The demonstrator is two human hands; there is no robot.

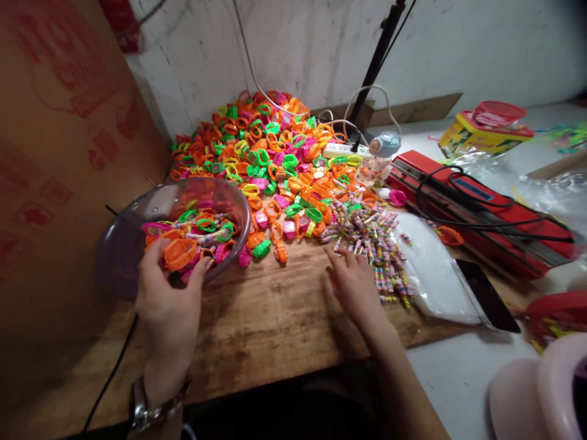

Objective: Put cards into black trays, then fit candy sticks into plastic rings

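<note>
The left hand [169,299] reaches over the near rim of a see-through purple bowl [246,235], its fingers and thumb curved around an orange toy watch [180,254]. The fingers touch the watch on one side, but whether the thumb closes on it cannot be told. A wristwatch [139,410] and a beaded bracelet are on that wrist. The right hand [355,282] is open, with its fingers stretched forward and slightly bent, nothing visible between them, and the fingertips at the near left edge of a heap of wrapped candy sticks [367,235].

Below both hands lies a worn wooden tabletop [263,321]. At the lower right stands a pale pink container [516,394], partly out of view. The bowl sits on the left, in front of a cardboard box [59,159] with red print, and holds more toy watches mixed with candy sticks. Right of the candy heap lie white plastic bags [431,275], with a dark phone [488,295] over their edge.

Farther back, a red machine [499,205] lies at an angle, a black cable looped across it. A big pile of orange, green, pink and yellow toy watches [257,159] spreads toward the wall [298,49]. By its right side are a white power strip [339,150] and a black pole [378,58]; a yellow tub [477,139] stands beyond the machine.
</note>
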